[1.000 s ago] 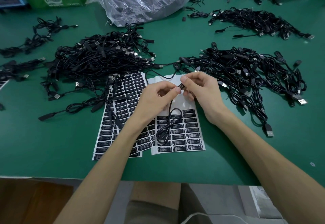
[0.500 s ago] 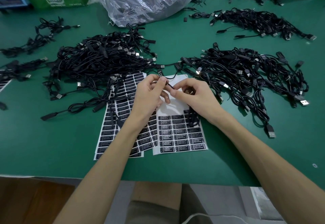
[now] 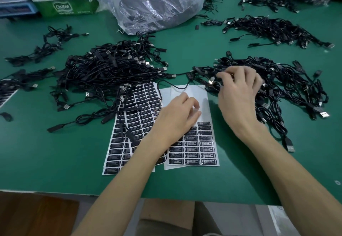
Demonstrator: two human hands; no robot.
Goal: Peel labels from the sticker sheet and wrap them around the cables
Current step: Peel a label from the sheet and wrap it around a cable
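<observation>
The left hand (image 3: 177, 113) hangs loosely curled, holding nothing, over the sticker sheet (image 3: 201, 148) on the tabletop (image 3: 55, 161). The right hand (image 3: 238, 95) curls into the cable pile (image 3: 296, 87) — too blurred to tell whether it grips. Best to single out one cable before lifting — neighbours tangle.

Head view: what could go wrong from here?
1. The right hand is in the tangled right cable pile; pulling one cable out may drag others along.
2. A loose cable crosses the top of the sticker sheet beneath the left hand; a tug on it could shift the sheet.
3. Cables from the left pile lie over the second sheet and might scuff or lift its labels.
</observation>
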